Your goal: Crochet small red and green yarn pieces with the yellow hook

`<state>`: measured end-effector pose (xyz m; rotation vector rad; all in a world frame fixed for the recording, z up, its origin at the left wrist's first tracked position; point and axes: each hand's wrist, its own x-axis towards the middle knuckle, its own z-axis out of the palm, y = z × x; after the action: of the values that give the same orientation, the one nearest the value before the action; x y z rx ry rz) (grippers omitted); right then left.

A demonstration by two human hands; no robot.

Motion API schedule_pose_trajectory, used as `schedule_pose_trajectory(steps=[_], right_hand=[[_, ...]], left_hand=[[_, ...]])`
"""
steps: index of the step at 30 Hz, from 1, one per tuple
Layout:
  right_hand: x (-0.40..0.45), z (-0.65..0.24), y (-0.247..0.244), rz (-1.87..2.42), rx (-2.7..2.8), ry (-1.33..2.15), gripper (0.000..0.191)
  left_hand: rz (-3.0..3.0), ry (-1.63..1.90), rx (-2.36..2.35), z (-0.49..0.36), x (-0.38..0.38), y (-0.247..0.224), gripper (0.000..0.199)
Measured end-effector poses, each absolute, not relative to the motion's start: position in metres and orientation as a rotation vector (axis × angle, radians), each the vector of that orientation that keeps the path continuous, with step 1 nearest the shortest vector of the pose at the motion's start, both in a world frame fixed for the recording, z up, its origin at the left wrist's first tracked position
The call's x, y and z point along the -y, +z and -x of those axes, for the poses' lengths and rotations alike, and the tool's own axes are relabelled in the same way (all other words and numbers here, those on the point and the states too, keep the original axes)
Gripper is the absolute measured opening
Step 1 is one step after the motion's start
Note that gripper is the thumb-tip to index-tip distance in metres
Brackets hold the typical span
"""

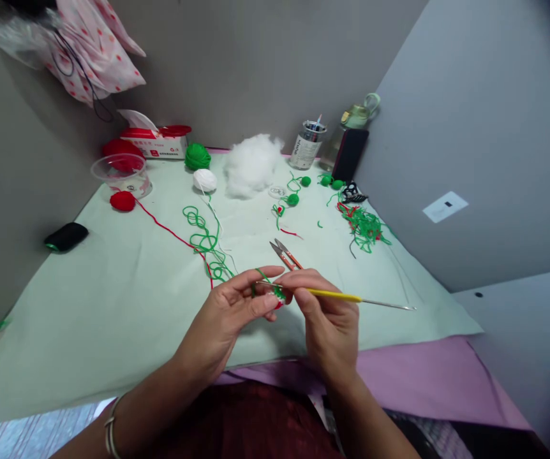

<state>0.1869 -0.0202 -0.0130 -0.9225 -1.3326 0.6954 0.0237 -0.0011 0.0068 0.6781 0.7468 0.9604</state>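
Observation:
Between the thumb and fingers of my left hand [230, 315] is a small crochet piece [279, 297] in green, white and red. Green yarn [263, 275] passes over the raised left index finger. My right hand [328, 319] grips a crochet hook [335, 294] by its yellow handle, with the metal tip at the piece and the other end pointing right. Whether the tip is inside a stitch is too small to tell. Just beyond my hands lie thread snips [286, 254] with orange handles. Loose green yarn [203, 239] curls to the left.
Balls of red yarn [122, 201], green yarn [197, 156] and white yarn [205, 180] sit at the back left, near a clear plastic tub [126, 182]. White stuffing [253, 164] lies at the back. Green scraps [368, 228], a phone [350, 155] and a bottle [355, 118] are right.

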Motion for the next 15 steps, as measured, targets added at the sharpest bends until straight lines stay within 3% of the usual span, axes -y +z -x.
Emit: schedule_pose_trajectory(steps=[7, 15], right_hand=[[0.0173, -0.1892, -0.0124, 0.853, 1.127, 0.979, 0.020], [0.0264, -0.1926, -0.0074, 0.890, 1.294, 0.844, 0.022]], left_hand=[[-0.757, 0.933, -0.778, -0.0193, 0.0010, 0.0058, 0.030], [-0.804, 0.952, -0.794, -0.0151, 0.0030, 0.0090, 0.027]])
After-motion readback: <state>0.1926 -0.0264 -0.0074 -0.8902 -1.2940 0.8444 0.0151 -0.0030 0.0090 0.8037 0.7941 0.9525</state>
